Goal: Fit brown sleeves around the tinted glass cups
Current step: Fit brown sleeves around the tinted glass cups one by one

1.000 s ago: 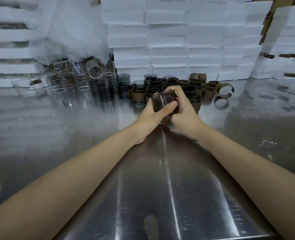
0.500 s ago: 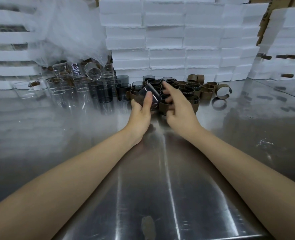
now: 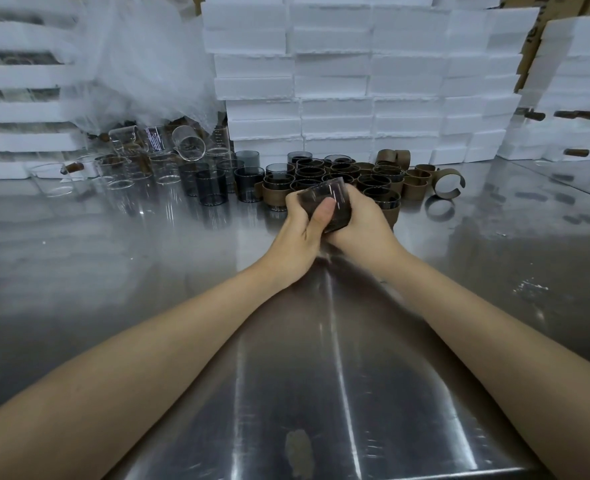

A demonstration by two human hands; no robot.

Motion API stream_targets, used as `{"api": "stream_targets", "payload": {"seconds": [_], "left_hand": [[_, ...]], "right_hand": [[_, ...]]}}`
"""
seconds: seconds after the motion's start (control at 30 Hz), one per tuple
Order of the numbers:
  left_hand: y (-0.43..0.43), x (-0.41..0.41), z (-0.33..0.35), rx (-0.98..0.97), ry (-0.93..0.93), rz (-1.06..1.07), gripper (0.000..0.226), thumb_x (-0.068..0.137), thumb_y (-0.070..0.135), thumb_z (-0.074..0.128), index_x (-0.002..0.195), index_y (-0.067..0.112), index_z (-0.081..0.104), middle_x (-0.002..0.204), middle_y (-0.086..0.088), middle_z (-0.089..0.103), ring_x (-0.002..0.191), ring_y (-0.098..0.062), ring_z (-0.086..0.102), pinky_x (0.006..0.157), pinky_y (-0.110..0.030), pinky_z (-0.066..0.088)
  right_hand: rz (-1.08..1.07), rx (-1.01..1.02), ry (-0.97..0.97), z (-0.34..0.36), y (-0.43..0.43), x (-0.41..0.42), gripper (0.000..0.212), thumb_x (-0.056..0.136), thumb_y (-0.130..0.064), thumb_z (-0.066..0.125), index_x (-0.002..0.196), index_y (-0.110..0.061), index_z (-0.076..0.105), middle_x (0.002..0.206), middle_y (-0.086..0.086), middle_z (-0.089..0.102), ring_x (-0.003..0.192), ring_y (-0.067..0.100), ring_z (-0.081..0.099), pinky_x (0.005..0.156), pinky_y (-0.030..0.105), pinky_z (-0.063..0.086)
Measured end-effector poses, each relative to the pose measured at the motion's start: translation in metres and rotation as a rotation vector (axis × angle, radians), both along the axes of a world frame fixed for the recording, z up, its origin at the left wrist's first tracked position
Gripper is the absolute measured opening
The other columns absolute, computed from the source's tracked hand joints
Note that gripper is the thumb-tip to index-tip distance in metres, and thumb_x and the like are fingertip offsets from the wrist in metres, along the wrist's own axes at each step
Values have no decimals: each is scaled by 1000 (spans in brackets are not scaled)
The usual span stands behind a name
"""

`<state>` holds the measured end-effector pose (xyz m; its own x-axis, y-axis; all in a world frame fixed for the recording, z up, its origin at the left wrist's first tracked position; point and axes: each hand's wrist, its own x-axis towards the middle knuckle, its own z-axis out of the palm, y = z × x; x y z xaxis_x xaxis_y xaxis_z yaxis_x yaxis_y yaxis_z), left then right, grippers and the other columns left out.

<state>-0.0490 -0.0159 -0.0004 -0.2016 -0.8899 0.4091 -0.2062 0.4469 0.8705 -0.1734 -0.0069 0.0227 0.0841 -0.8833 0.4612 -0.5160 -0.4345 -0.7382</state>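
Both hands meet over the steel table around one tinted glass cup (image 3: pixel 335 199) held on its side. My left hand (image 3: pixel 298 233) grips it with the thumb pressed across its wall. My right hand (image 3: pixel 364 223) wraps the cup from the right; I cannot make out a sleeve on it under the fingers. Behind them stands a cluster of sleeved tinted cups (image 3: pixel 321 174). Bare tinted cups (image 3: pixel 212 185) stand to the left. Loose brown sleeves (image 3: pixel 447 183) lie to the right.
Clear glass cups (image 3: pixel 124 168) crowd the back left under a plastic bag (image 3: pixel 141 64). White foam boxes (image 3: pixel 355 81) are stacked along the back. The steel table (image 3: pixel 321 375) stretches toward me.
The hands had parted, my right hand reaching into the sleeved cups. Now both have drawn back together and close round the tinted cup again.
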Motion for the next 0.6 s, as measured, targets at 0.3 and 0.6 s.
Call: {"api": "stream_targets", "payload": {"seconds": [0.3,0.6], "left_hand": [[-7,-2,6,191,388,94,45,102,49,36,124,10,42,102,-11,69,85,-20,70,88,-39,56],[-4,2,7,208,285,81,43,103,48,37,93,24,71,83,-1,77,77,-13,73,68,-25,59]], "right_hand": [[75,93,293,-17,-5,0,28,84,-11,65,112,-5,60,106,7,70,100,22,65,93,39,49],[132,8,-69,-17,-8,-8,66,72,-11,82,124,-22,44,100,-1,71,88,8,69,86,34,56]]}}
